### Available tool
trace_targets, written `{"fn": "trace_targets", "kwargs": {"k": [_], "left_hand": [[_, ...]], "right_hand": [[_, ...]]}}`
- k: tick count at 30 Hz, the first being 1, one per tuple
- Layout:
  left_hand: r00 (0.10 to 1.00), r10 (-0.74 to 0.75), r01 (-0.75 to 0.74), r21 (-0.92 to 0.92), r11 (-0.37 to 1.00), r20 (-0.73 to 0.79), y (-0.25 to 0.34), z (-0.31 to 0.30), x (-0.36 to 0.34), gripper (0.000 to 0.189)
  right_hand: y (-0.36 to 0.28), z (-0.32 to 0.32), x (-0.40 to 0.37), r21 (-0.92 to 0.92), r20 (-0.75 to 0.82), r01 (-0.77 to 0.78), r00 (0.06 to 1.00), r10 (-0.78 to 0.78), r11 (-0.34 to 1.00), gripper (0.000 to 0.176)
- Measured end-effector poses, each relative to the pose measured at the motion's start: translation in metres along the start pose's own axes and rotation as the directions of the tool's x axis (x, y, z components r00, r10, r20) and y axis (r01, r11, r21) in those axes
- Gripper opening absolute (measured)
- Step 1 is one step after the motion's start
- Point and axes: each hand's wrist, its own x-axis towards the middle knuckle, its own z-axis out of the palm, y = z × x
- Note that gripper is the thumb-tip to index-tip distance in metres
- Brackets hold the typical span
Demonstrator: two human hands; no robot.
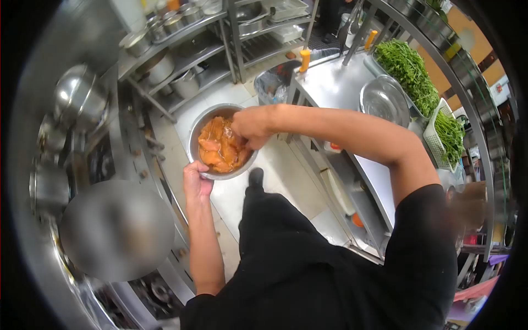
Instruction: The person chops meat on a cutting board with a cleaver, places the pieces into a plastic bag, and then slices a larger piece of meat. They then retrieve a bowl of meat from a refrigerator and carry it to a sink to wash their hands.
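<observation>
A round steel bowl (224,175) of orange, sauce-coated meat pieces (215,144) is held up over the tiled floor. My left hand (196,179) grips its near left rim, the thumb over the edge. At the bowl's right side my right hand (253,127) reaches in, fingers bent down among the meat. Its fingertips are partly hidden, so whether they pinch a piece is unclear. The meat looks wet and shiny.
A steel counter (330,82) on the right bears a tray of green leafy vegetables (410,74), a white basket of greens (448,135) and a glass-like bowl (385,102). Stoves (157,291) line the left. A lined bin (272,85) and pot shelves (206,74) stand ahead.
</observation>
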Motion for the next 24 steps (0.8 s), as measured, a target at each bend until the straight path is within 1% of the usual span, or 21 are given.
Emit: {"fn": "trace_targets", "kwargs": {"k": [1, 2, 3, 5, 6, 7, 8, 9, 11, 13, 14, 15, 16, 17, 18, 19, 20, 21, 22, 23, 24], "left_hand": [[1.0, 0.018, -0.018, 0.011, 1.0, 0.02, 0.003, 0.016, 0.031, 0.02], [0.998, 0.008, -0.008, 0.0, 1.0, 0.063, 0.005, 0.035, 0.062, 0.036], [0.997, -0.013, 0.013, 0.005, 1.0, 0.079, 0.005, 0.052, 0.094, 0.036], [0.994, 0.009, -0.012, 0.027, 1.0, 0.108, -0.002, 0.071, 0.154, 0.051], [0.995, 0.01, -0.017, 0.068, 0.998, 0.098, -0.008, 0.075, 0.188, 0.051], [0.995, -0.022, 0.013, 0.087, 0.996, 0.101, -0.009, 0.084, 0.213, 0.051], [0.996, 0.004, -0.012, 0.092, 0.996, 0.084, -0.013, 0.094, 0.235, 0.052], [0.997, 0.029, -0.036, 0.098, 0.995, 0.067, -0.017, 0.103, 0.256, 0.054], [0.996, -0.014, 0.0, 0.149, 0.989, 0.093, -0.026, 0.097, 0.305, 0.055], [0.992, -0.006, -0.021, 0.212, 0.977, 0.124, -0.03, 0.092, 0.346, 0.059], [0.992, -0.019, -0.01, 0.23, 0.973, 0.126, -0.029, 0.09, 0.36, 0.062], [0.99, -0.04, 0.005, 0.255, 0.967, 0.135, -0.026, 0.086, 0.369, 0.064], [0.988, -0.051, 0.006, 0.287, 0.958, 0.149, -0.021, 0.077, 0.373, 0.064], [0.984, -0.065, 0.008, 0.317, 0.948, 0.169, -0.02, 0.072, 0.381, 0.065], [0.978, -0.102, 0.034, 0.343, 0.939, 0.18, -0.018, 0.067, 0.384, 0.064], [0.971, -0.136, 0.055, 0.371, 0.927, 0.195, -0.012, 0.056, 0.385, 0.063], [0.97, -0.173, 0.088, 0.421, 0.903, 0.169, -0.009, 0.045, 0.391, 0.062], [0.967, -0.212, 0.122, 0.472, 0.873, 0.142, -0.008, 0.026, 0.4, 0.061], [0.936, -0.289, 0.156, 0.499, 0.852, 0.203, -0.002, -0.009, 0.414, 0.057], [0.896, -0.36, 0.184, 0.522, 0.833, 0.26, -0.002, -0.026, 0.428, 0.053], [0.867, -0.424, 0.22, 0.563, 0.796, 0.261, -0.008, -0.011, 0.412, 0.048]], "right_hand": [[0.03, -0.002, 0.011, -0.038, -0.011, -0.053, 0.999, 0.053, 0.998, 0.02], [0.066, -0.002, 0.022, -0.034, -0.017, -0.08, 0.997, 0.08, 0.996, 0.02], [0.102, 0.0, 0.032, -0.052, -0.021, -0.075, 0.997, 0.074, 0.996, 0.019], [0.151, -0.01, 0.043, -0.044, -0.018, -0.081, 0.997, 0.08, 0.996, 0.019], [0.177, -0.015, 0.046, -0.081, 0.016, -0.124, 0.992, 0.126, 0.989, 0.015], [0.196, -0.021, 0.046, -0.111, 0.051, -0.166, 0.984, 0.172, 0.98, 0.013], [0.217, -0.022, 0.048, -0.16, 0.072, -0.194, 0.976, 0.207, 0.968, 0.013], [0.239, -0.019, 0.05, -0.131, 0.079, -0.216, 0.971, 0.228, 0.968, 0.013], [0.289, -0.004, 0.049, -0.21, 0.028, -0.258, 0.962, 0.27, 0.943, 0.012], [0.34, 0.018, 0.04, -0.279, -0.043, -0.311, 0.949, 0.311, 0.909, 0.013], [0.353, 0.025, 0.038, -0.31, 0.011, -0.404, 0.903, 0.429, 0.86, 0.013], [0.372, 0.046, 0.042, -0.211, -0.105, -0.544, 0.839, 0.535, 0.812, 0.013], [0.363, 0.047, 0.045, -0.13, -0.109, -0.652, 0.758, 0.643, 0.747, 0.015], [0.356, 0.044, 0.044, 0.0, -0.139, -0.739, 0.668, 0.731, 0.674, 0.017], [0.353, 0.055, 0.049, 0.052, -0.248, -0.756, 0.623, 0.742, 0.652, 0.016], [0.35, 0.071, 0.063, 0.283, -0.37, -0.742, 0.5, 0.783, 0.607, 0.011], [0.34, 0.084, 0.071, 0.398, -0.445, -0.72, 0.39, 0.806, 0.568, 0.009], [0.314, 0.082, 0.066, 0.541, -0.408, -0.65, 0.352, 0.843, 0.534, 0.011], [0.285, 0.095, 0.07, 0.621, -0.52, -0.602, 0.164, 0.838, 0.503, 0.012], [0.261, 0.106, 0.075, 0.793, -0.441, -0.475, -0.012, 0.898, 0.383, 0.014], [0.229, 0.113, 0.059, 0.865, -0.403, -0.365, -0.095, 0.91, 0.344, 0.016]]}}
